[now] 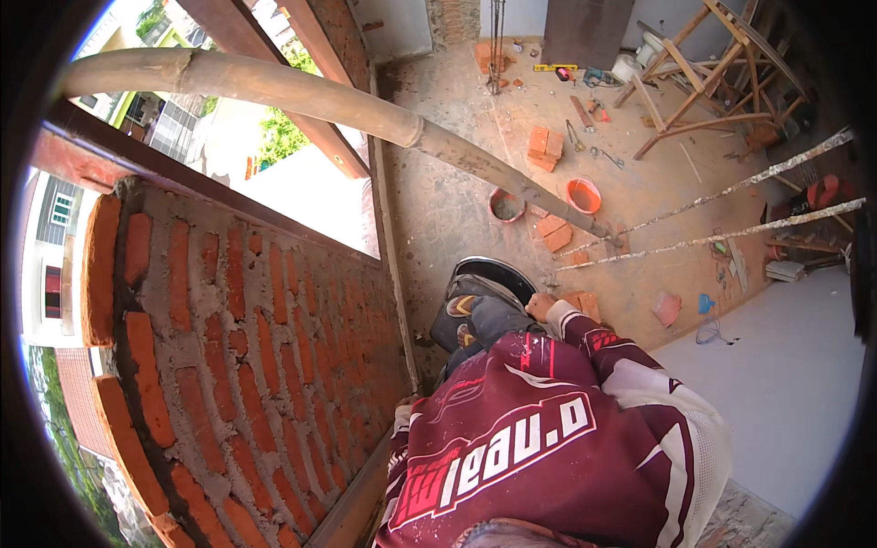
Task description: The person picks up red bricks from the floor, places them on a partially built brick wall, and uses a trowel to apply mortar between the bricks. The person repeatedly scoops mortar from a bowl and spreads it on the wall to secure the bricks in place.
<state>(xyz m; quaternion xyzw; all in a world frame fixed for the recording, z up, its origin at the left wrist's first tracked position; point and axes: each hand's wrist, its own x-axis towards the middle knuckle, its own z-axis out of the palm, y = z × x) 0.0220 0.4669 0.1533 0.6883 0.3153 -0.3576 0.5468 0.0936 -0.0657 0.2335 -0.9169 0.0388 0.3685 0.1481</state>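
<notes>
Right hand (542, 307) curled at curved black rim (512, 273), cannot tell whether grasping, left hand hidden

Rough, matt brick wall (247, 374) with grainy mortar (187, 349) between the bricks. Smooth bamboo pole (301, 89), ringed with joints. Soft cloth shirt (521, 498) flecked with pale specks. Black tub (502, 271), faintly shiny. 2 plastic buckets (583, 195), dusty concrete-like floor (438, 164), unvarnished wooden trestle (685, 64), smooth pale panel (776, 365).
</notes>
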